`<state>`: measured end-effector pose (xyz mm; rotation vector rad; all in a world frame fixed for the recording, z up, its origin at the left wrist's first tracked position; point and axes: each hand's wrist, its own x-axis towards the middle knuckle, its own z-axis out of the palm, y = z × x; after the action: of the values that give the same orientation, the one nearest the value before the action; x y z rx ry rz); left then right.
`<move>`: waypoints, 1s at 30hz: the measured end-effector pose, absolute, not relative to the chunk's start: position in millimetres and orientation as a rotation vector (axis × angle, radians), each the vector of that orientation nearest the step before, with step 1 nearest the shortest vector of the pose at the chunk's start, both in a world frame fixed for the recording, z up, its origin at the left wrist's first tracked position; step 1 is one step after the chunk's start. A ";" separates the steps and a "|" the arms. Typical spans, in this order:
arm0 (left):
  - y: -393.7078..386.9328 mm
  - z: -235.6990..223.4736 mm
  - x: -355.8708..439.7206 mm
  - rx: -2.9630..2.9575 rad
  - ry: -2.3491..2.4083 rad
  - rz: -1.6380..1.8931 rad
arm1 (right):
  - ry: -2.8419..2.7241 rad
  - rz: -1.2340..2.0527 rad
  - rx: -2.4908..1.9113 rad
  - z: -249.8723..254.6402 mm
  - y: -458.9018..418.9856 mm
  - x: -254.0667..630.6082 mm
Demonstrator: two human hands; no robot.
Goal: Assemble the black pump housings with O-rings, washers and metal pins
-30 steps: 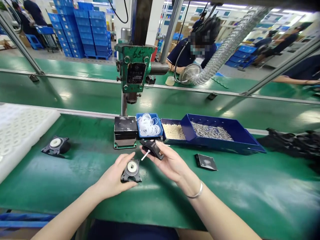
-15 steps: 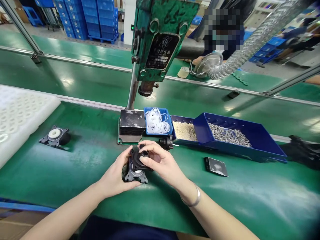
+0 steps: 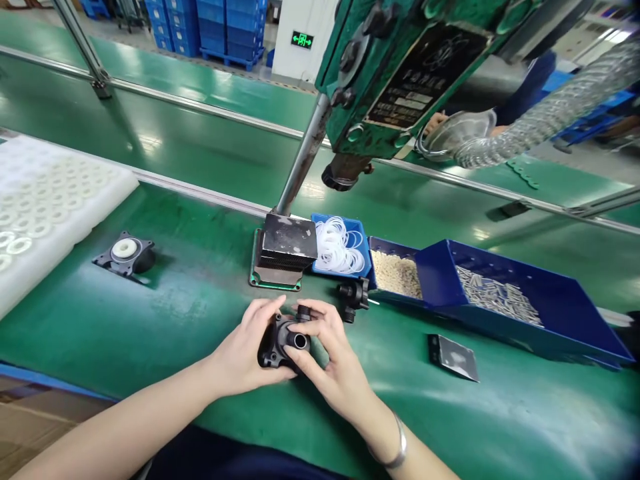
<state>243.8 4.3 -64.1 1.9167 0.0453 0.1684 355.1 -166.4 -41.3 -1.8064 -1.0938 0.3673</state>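
Note:
Near the front middle of the bench, my left hand [image 3: 249, 355] is closed around the side of a black housing base, thumb toward me and fingers at its far side. My right hand [image 3: 336, 353] grips a black ported pump cover [image 3: 299, 341] by its round port. The cover sits over the base and hides most of it, including the white ring seen before; whether it is fully seated I cannot tell. A similar black ported cover [image 3: 354, 297] lies just beyond my right hand. At the left rests another black housing base [image 3: 127, 255] with a white ring in it.
A green press [image 3: 390, 87] rises over its black block [image 3: 289, 239]. Right of it stand a blue tray [image 3: 364, 269] of white rings and blue bins [image 3: 500, 327] of beige pieces and metal pins. White foam [image 3: 100, 213] holds rings. A small dark box [image 3: 454, 357] lies right.
My right hand has lowered the black cover onto the base, covering the white ring and squaring it up. The view has shifted, so the press appears further right and larger.

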 end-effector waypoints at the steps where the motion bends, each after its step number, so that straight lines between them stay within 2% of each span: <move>1: 4.2 -64.6 243.5 1.912 0.045 0.172 | -1.093 0.377 -1.808 -41.4 -166.7 355.4; 13: 1.8 -70.4 240.3 1.918 0.016 0.286 | -1.057 0.385 -1.819 -42.7 -164.9 352.4; 21: 14.8 -61.7 241.8 2.159 -0.130 0.238 | -1.053 0.400 -1.796 -40.0 -162.4 357.9; 24: 19.1 -42.3 243.7 2.189 -0.094 0.266 | -1.125 0.398 -1.724 -3.7 -163.7 389.4; 27: 32.0 -6.9 256.3 2.210 -0.132 0.386 | -1.066 -0.072 -1.634 67.6 -154.7 442.2; 30: 53.1 29.0 285.8 2.170 -0.143 0.564 | -1.123 -0.463 -1.424 161.0 -127.8 498.2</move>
<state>285.8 53.1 29.0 2.1697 -0.1425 0.5639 498.2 -127.8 161.0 -1.4237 -1.1230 -0.4631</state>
